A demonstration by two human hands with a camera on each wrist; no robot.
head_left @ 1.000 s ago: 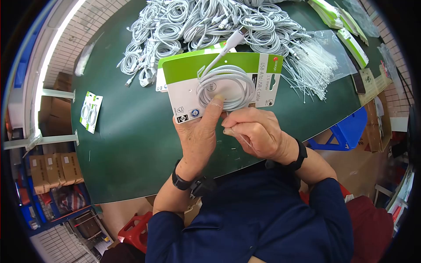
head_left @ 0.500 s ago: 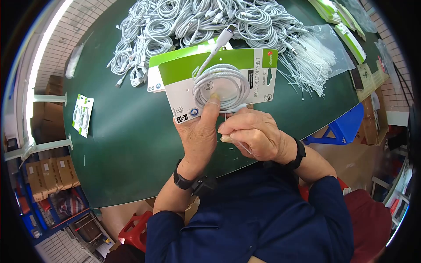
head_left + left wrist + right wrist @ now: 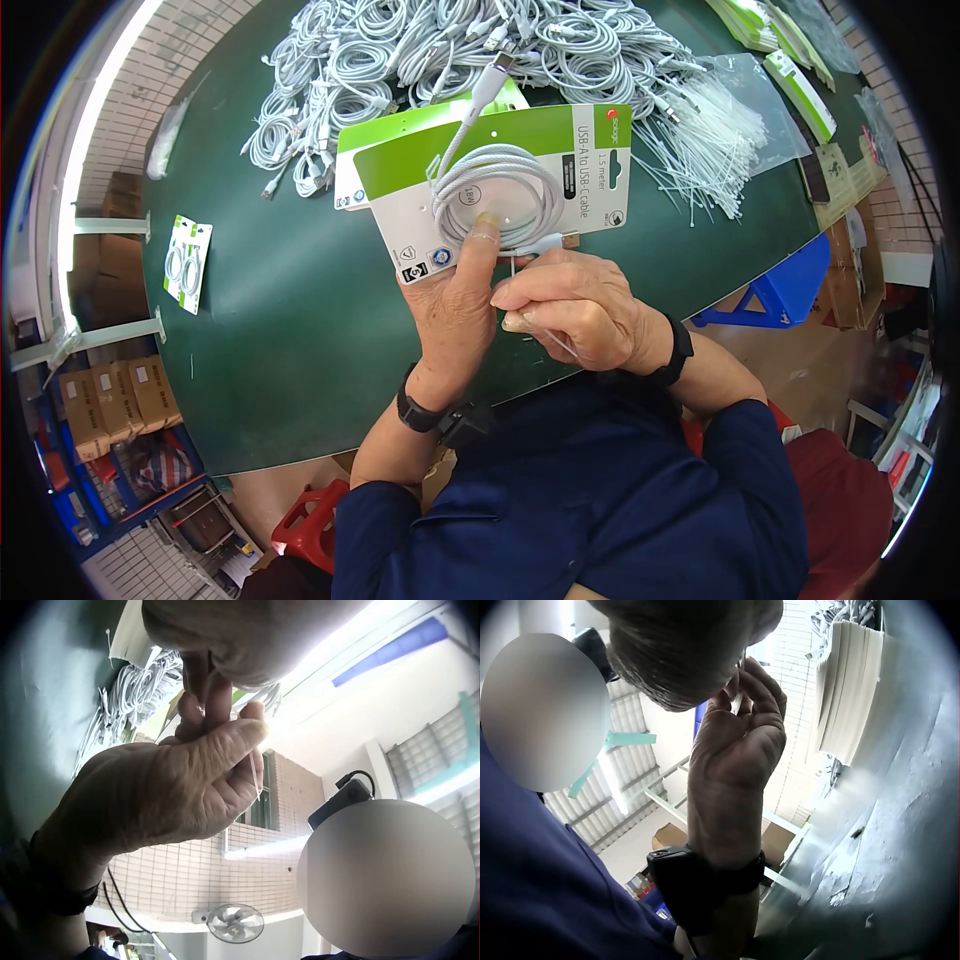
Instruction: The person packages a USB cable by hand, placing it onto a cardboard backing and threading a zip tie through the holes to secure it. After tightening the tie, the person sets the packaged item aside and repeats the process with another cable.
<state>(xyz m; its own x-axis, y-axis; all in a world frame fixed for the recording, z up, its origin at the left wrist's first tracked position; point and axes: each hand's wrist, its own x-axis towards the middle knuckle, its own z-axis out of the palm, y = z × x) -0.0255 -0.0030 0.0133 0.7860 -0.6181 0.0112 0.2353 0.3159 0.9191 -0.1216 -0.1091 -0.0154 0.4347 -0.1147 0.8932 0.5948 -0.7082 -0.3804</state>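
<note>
The left hand grips a green and white card by its lower edge, thumb pressing inside a coiled white cable on its front. One cable plug sticks up past the card's top; the other plug lies at the coil's lower right. The right hand pinches a thin white tie just below the card. In the left wrist view the tie's tail hangs from the right hand. The right wrist view shows the left hand with its fingers bent.
Behind the card are more cards and a heap of coiled cables. White ties lie on a plastic bag to the right. A carded cable sits at the left of the green table.
The view has shifted slightly. The card's cable plug at the top leans farther left, and the lower plug shows more beside the coil. Both hands keep their holds.
</note>
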